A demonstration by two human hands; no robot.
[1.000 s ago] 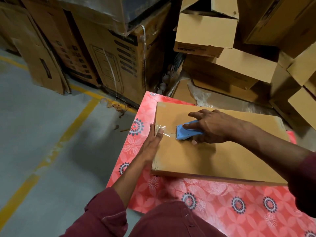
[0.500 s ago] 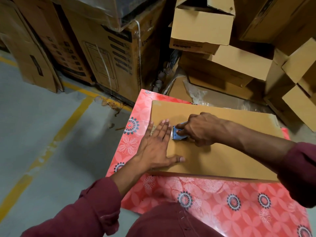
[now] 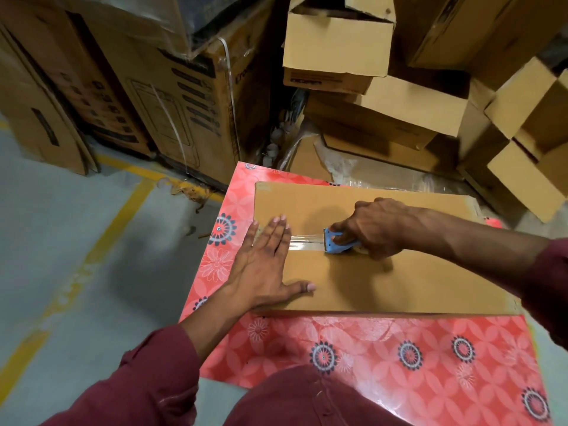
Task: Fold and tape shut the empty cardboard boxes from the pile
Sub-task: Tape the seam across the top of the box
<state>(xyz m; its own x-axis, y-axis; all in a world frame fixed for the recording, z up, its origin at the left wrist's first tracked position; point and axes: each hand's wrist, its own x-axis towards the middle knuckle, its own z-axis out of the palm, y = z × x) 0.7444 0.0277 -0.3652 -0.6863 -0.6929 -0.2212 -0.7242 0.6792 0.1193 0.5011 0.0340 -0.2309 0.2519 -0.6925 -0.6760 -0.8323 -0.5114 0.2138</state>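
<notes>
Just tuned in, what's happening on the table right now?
A person is taping a flat cardboard box that lies on a red flowered tablecloth. The left hand lies flat on the box's left end, pressing the tape down. The right hand holds a blue tape dispenser, with a clear strip stretched between the two hands. More boxes are piled behind the table.

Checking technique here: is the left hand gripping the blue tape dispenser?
No, the left hand lies flat on the box; the right hand grips the blue tape dispenser.

Tape dispenser mostly hidden in the right hand
The right hand covers most of the blue tape dispenser; the tape roll cannot be seen
</notes>
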